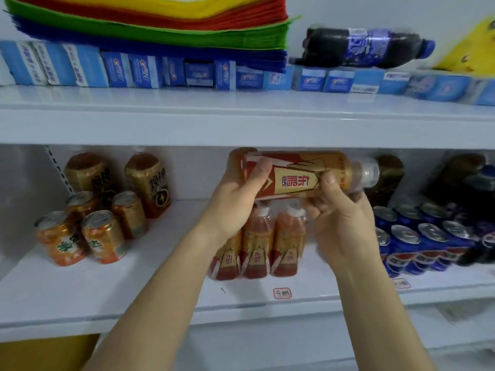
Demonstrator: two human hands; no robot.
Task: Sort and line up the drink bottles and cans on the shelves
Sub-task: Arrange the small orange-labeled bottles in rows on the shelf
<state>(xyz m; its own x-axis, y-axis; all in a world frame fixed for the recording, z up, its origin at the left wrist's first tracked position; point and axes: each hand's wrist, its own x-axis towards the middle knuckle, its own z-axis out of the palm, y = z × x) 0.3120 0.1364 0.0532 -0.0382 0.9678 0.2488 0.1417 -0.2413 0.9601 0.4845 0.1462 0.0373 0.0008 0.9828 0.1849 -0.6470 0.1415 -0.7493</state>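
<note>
Hands meet on one gold-and-red drink bottle (302, 174), held lying sideways in the air just under the front lip of the upper shelf (241, 127), its clear cap pointing to the person's right. The left hand (235, 199) wraps the bottom end, thumb laid over the label and fingers curled behind it. The right hand (340, 218) grips the neck end from below, thumb pressed up against the label (its other fingers are mostly hidden behind the bottle, so how far they close cannot be told).

Directly below the held bottle, three matching bottles (258, 242) stand upright in a row on the lower shelf (160, 277), touching side by side; the leftmost is partly covered by the left wrist. A small red-printed tag (282, 293) sits on the shelf edge just in front of them.

Left of the held bottle, well apart, two tall amber bottles (117, 178) stand at the back, with four orange cans (88, 226) clustered in front of them. Right of the held bottle, blue cans (417, 242) are packed in rows, with dark bottles (455, 178) behind them, blurred.

Above the held bottle, the upper shelf carries a row of blue-and-white boxes (187, 73). A dark cola bottle (367, 46) with a blue cap lies on its side on top of the boxes, and a stack of coloured cloths (150, 25) rests on the boxes farther left.
</note>
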